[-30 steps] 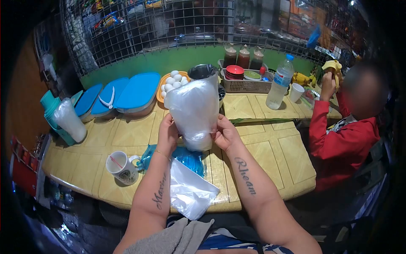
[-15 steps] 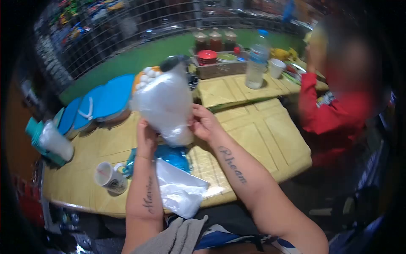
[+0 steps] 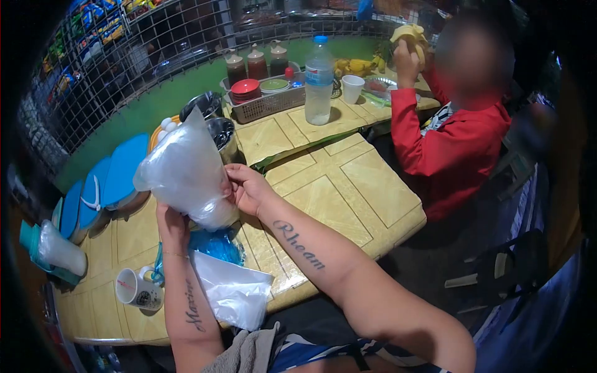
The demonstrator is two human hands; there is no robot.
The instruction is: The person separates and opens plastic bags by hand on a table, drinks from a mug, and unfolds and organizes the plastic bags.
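A puffed, translucent plastic bag [image 3: 183, 168] is raised above the table between my two hands. My left hand [image 3: 172, 225] grips its lower left part, with most of the fingers hidden behind the plastic. At the bag's right edge, my right hand [image 3: 247, 188] pinches the plastic between thumb and fingers. Beneath them lie a blue plastic bag [image 3: 219, 247] and a flat stack of white plastic bags [image 3: 230, 289] at the table's near edge. A printed paper cup [image 3: 138, 290] stands left of my left forearm.
Blue-lidded containers [image 3: 124, 171] line the left side. Farther back stand a water bottle [image 3: 319, 84], a condiment basket [image 3: 270, 102], a white cup [image 3: 352, 89] and bananas [image 3: 360, 66]. On the right, a person in a red jacket [image 3: 463, 146] holds up a yellow peeled-looking item [image 3: 410, 38].
The view has swung right, so the table and its things sit farther left. Both hands still hold the plastic bag. The red-sleeved person shows more fully.
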